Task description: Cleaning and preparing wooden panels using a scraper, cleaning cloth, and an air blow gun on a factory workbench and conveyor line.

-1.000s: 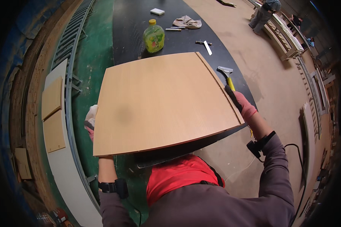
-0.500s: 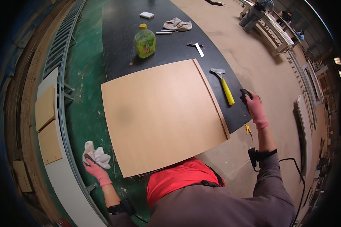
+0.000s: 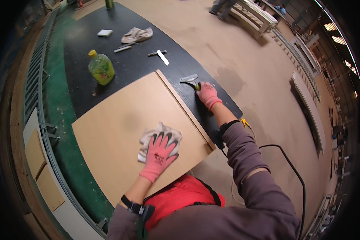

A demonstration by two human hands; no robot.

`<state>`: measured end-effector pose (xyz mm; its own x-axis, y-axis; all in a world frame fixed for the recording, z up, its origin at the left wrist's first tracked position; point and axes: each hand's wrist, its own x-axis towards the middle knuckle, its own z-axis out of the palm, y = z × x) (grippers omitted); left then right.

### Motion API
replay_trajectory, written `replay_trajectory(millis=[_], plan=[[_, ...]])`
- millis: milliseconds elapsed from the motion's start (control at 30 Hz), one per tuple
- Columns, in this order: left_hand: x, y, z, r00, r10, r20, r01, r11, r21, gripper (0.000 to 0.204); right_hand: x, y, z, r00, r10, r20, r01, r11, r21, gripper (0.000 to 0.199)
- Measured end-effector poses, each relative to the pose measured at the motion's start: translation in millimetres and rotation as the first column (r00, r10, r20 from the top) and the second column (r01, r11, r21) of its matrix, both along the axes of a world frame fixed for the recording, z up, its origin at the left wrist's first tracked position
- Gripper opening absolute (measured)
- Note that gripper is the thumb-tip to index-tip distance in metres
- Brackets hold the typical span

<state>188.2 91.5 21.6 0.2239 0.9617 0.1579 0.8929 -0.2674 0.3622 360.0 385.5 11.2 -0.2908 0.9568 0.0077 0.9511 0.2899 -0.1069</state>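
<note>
My left hand [image 3: 159, 156], in a pink glove with dark fingertips, lies with fingers spread on a crumpled whitish cloth [image 3: 173, 135]. Beneath the cloth is a light wood-coloured panel [image 3: 112, 136] with a grooved strip along its right edge, resting on a dark table [image 3: 88, 44]. Beyond the panel's right edge, my right hand [image 3: 207, 94] is closed round the yellow handle of a scraper [image 3: 189, 79]. The scraper's wide metal head points left and away from me, and most of its handle is hidden by the glove.
Left of the panel's far edge stands a bottle of yellow-green liquid [image 3: 101, 69]. Farther back lie a white block [image 3: 105, 33], a crumpled rag [image 3: 137, 35] and a white-bladed tool [image 3: 163, 57]. A roller conveyor [image 3: 38, 80] runs along the left; a black cable [image 3: 286, 154] loops at right.
My left hand has brought the cloth from beside the panel onto its surface. My right hand has moved inward from the table's right edge and taken hold of the scraper. The view has shifted right.
</note>
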Motion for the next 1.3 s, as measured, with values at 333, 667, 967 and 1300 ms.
replay_trajectory(millis=[333,667,967,1300], plan=[[-98,73,-25,0.845,0.523,-0.113,-0.505,0.85,0.153,0.047,132,-209,76,0.99,-0.082,-0.115,0.078,0.996,-0.037,0.051],[-96,77,-30,0.813,0.557,-0.167,-0.541,0.83,0.133,0.047,114,-305,73,0.996,-0.031,0.087,0.056,0.952,-0.302,0.032],[-95,77,-26,0.823,0.55,-0.144,-0.538,0.835,0.117,0.047,99,-294,71,0.99,-0.011,0.14,0.059,0.936,-0.347,0.032],[-97,76,-23,0.82,0.555,-0.137,-0.54,0.831,0.134,0.046,83,-260,86,0.972,0.123,0.198,-0.017,0.884,-0.468,0.034]])
